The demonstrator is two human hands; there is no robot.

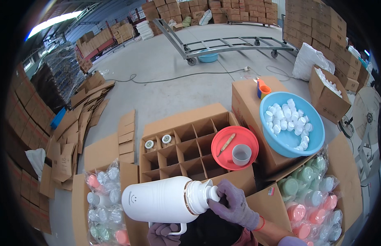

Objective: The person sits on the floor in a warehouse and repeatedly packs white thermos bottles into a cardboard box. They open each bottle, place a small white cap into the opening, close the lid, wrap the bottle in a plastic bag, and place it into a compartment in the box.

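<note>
A white vacuum jug (pixel 153 197) with a smiley print lies tilted on its side in front of me, its mouth to the right. My left hand (pixel 159 234), in a grey-purple glove, grips it by the handle (pixel 183 228) from below. With my gloved right hand (pixel 235 207) I pinch a small white cap (pixel 214 192) at the jug's spout end. Just beyond stands a divided carton (pixel 170 156); two of its cells hold upright items with round pale tops (pixel 166 139). A red lid-like dish (pixel 219 141) on the carton bears a wooden-handled tool (pixel 226 144) and a translucent cup (pixel 241 154).
A light blue basin (pixel 269 140) of small white caps (pixel 289 119) stands on a closed carton (pixel 246 98). Open cartons of bagged coloured cups flank me, left (pixel 79 205) and right (pixel 350 184). Flattened cardboard (pixel 71 131) lies at left; a metal trolley (pixel 235 46) stands beyond.
</note>
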